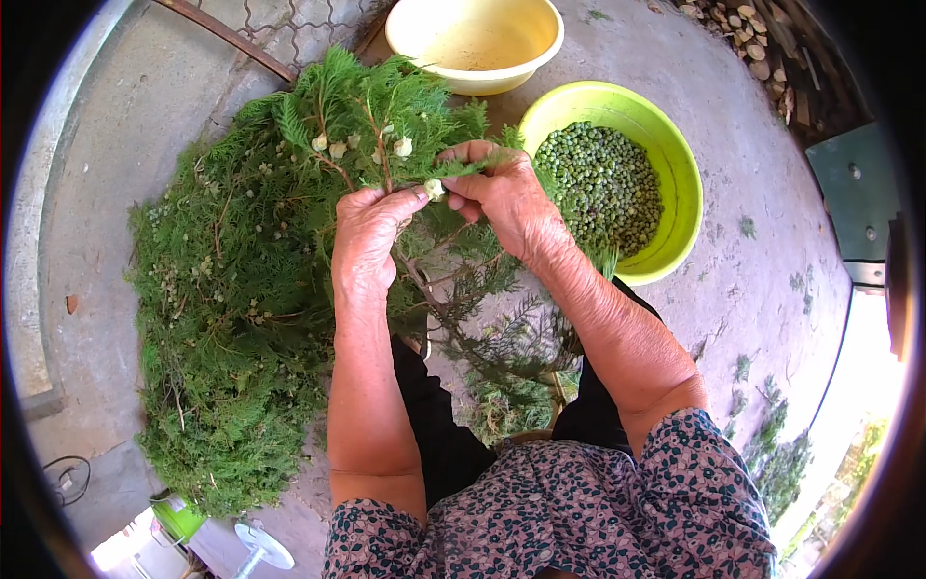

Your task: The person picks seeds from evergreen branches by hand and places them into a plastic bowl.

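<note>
My left hand (367,236) is closed round the stem of a leafy conifer branch (338,92) with several pale green cones among its flat sprays. A pale cone (434,189) sits at the tip of my left thumb, between the two hands. Just right of it, my right hand (511,198) has its fingers pinched on a thin green sprig. Beyond my right wrist stands a lime-green basin (683,183) holding many small green cones (603,179). A large heap of cut conifer branches (222,357) lies to my left and reaches under my hands.
A cream basin (473,77) stands at the far side, behind the branch. Stacked firewood (757,39) and a dark green metal box (854,183) are at the far right. Loose sprigs (781,444) lie on the concrete floor. A small green bucket (177,521) stands at the lower left.
</note>
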{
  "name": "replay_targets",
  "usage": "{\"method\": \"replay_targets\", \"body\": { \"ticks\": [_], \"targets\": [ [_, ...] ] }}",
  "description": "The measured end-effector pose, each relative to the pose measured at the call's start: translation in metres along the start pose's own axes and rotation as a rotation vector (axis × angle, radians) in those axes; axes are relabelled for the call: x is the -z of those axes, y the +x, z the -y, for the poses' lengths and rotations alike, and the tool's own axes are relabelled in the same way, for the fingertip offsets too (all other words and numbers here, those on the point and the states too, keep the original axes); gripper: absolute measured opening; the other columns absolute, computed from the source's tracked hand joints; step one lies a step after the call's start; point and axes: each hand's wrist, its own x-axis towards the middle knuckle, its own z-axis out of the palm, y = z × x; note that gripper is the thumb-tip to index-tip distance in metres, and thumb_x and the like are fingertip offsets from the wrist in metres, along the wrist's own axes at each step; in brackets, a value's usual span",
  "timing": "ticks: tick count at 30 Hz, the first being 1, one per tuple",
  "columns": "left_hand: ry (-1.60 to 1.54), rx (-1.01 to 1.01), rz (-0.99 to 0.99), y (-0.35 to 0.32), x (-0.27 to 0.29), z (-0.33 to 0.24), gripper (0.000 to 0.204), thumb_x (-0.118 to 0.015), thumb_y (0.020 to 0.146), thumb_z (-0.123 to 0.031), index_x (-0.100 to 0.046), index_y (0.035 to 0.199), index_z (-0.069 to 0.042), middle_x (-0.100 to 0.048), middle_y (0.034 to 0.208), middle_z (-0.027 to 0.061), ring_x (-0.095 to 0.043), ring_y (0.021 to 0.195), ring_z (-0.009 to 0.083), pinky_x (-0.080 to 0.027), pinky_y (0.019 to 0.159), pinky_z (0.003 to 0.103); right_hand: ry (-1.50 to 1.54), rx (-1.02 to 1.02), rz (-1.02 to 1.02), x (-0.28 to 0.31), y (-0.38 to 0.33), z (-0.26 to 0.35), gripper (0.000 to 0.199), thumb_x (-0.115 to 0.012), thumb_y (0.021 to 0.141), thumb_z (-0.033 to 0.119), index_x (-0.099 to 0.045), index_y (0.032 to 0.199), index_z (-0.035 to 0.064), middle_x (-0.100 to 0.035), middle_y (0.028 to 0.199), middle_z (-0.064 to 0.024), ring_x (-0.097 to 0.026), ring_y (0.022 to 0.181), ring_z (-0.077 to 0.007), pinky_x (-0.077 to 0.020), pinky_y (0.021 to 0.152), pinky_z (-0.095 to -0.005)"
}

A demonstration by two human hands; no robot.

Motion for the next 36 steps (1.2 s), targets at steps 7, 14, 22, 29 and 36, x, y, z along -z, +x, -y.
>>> {"method": "replay_targets", "body": {
  "ticks": [7,14,22,29,36],
  "targets": [
    [-0.095,0.024,0.063,0.002,0.002,0.0,0.011,-0.064,0.069,-0.001,-0.063,0.079,0.003,-0.06,0.068,0.003,-0.044,0.052,0.0058,-0.031,0.048,0.019,0.665,-0.148,0.155,0.01,0.008,-0.025,0.007,-0.046,0.078,-0.005,-0.048,0.084,-0.0015,-0.047,0.068,-0.0064,-0.042,0.053,-0.0142,-0.0325,0.043,-0.027],
    [-0.215,0.077,0.117,0.008,-0.005,0.011,0.01,-0.061,0.069,-0.001,-0.06,0.078,0.005,-0.057,0.066,0.0023,-0.037,0.048,0.0043,-0.025,0.045,0.019,0.832,-0.187,0.075,0.012,-0.001,-0.026,0.008,-0.042,0.081,-0.004,-0.046,0.086,0.0003,-0.043,0.069,-0.0056,-0.039,0.054,-0.0146,-0.0317,0.044,-0.027],
    [-0.12,0.087,0.084,0.001,-0.04,0.021,0.007,-0.061,0.07,0.0,-0.058,0.076,0.001,-0.056,0.069,0.0006,-0.035,0.047,0.0051,-0.025,0.043,0.02,0.677,-0.042,-0.3,0.026,-0.011,-0.031,0.004,-0.048,0.082,0.003,-0.052,0.081,0.0041,-0.046,0.067,-0.002,-0.041,0.054,-0.0121,-0.0332,0.045,-0.0246],
    [-0.143,0.035,-0.071,-0.011,-0.036,0.026,0.005,-0.058,0.07,0.002,-0.056,0.074,0.001,-0.049,0.062,-0.0013,-0.034,0.046,0.0051,-0.023,0.043,0.021,0.624,0.093,-0.217,0.059,-0.003,-0.014,0.01,-0.054,0.077,0.002,-0.052,0.087,0.0013,-0.055,0.071,-0.0058,-0.054,0.064,-0.0173,-0.0428,0.051,-0.0266],
    [-0.182,-0.045,-0.149,-0.004,-0.017,0.053,0.005,-0.06,0.07,-0.003,-0.057,0.07,-0.006,-0.048,0.062,-0.0043,-0.038,0.049,0.0034,-0.027,0.043,0.019,0.186,0.054,0.096,0.042,-0.037,-0.032,0.032,-0.06,0.069,0.002,-0.054,0.1,-0.005,-0.064,0.076,-0.0132,-0.059,0.059,-0.0149,-0.0474,0.056,-0.0271]
  ]
}}
